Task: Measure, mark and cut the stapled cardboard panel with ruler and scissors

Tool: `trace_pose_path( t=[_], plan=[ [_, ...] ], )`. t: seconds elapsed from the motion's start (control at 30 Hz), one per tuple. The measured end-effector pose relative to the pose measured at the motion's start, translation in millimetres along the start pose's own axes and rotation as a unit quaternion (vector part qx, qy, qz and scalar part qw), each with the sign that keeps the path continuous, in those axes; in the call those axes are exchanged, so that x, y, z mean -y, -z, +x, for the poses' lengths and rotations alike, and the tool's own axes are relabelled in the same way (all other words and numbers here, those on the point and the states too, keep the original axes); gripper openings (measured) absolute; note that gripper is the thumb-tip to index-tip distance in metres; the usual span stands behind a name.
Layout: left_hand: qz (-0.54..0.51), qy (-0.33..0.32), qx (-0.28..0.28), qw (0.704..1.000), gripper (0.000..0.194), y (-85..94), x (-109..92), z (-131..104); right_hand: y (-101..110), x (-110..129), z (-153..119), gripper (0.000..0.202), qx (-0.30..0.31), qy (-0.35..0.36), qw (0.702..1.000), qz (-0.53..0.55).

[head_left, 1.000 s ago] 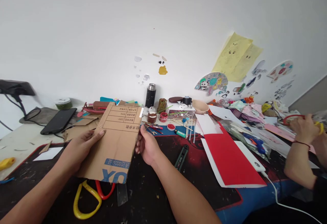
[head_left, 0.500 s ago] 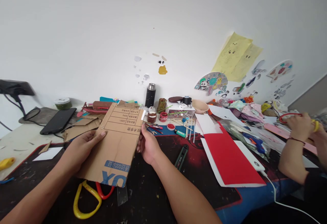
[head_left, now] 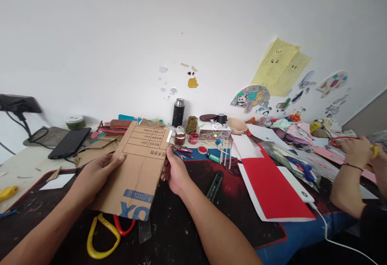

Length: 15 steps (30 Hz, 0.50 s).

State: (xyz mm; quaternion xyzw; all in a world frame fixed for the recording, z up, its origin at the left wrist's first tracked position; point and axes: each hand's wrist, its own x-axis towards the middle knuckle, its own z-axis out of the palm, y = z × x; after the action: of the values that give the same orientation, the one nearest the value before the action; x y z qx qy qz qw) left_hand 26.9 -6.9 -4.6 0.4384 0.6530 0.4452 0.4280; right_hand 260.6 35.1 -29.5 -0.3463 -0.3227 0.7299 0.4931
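A printed brown cardboard piece [head_left: 136, 172] is held tilted above the dark mat by both hands. My left hand [head_left: 98, 174] grips its left edge, thumb on the printed face and fingers behind. On the right edge, my right hand [head_left: 175, 172] pinches the cardboard, its fingertips partly hidden. Scissors with one yellow and one red handle [head_left: 103, 236] lie under the lower edge, their blades covered by the cardboard. Beside them is a small clear plastic strip [head_left: 144, 232]. A dark green utility knife [head_left: 215, 187] rests right of my right forearm.
Red paper [head_left: 276, 184] over white sheets lies to the right, by a white power bank [head_left: 294, 184] with a cable. A black thermos [head_left: 178, 112] stands against the wall. At far right, another person's hands [head_left: 356, 152] hold red-and-yellow-handled scissors. A black phone [head_left: 69, 142] lies left.
Both my hands hold the cardboard almost unmoved. The other person's hands at the right have shifted slightly.
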Motion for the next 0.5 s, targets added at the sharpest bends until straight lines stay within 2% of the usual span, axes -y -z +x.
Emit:
trace_pose_path(
  t=[0.5],
  plan=[
    [0.007,-0.005,-0.019,1.0,0.08,-0.6,-2.4,0.5,1.5,-4.3,2.2,0.073,0.0,0.03,0.999,-0.024]
  ],
)
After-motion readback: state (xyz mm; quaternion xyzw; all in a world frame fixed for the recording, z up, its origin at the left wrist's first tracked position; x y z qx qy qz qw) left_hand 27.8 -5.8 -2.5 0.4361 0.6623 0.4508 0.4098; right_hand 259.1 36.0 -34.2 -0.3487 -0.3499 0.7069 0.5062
